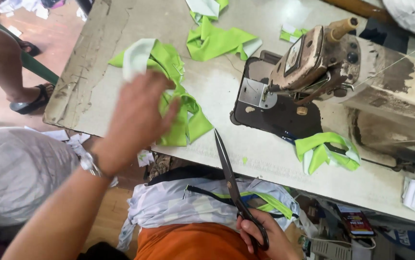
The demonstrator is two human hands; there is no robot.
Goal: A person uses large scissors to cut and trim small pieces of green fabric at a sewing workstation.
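Note:
My left hand (pixel 137 118) reaches over the table's front edge onto a heap of lime-green and white fabric pieces (pixel 178 91); its fingers rest on the green cloth, blurred by motion, and I cannot tell whether they grip it. My right hand (pixel 265 237) stays low near my lap and holds large black scissors (pixel 230 183) by the handles, blades closed and pointing up toward the table. A grey garment with green trim (pixel 193 202) lies across my lap.
A worn industrial sewing machine (pixel 323 62) stands on the pale table (pixel 101 58) at right. More green fabric pieces lie at the back (pixel 219 41) and beside the machine (pixel 325 151). Another person's sandalled feet (pixel 27 98) stand at the left. A grey bag (pixel 19 173) sits beside me.

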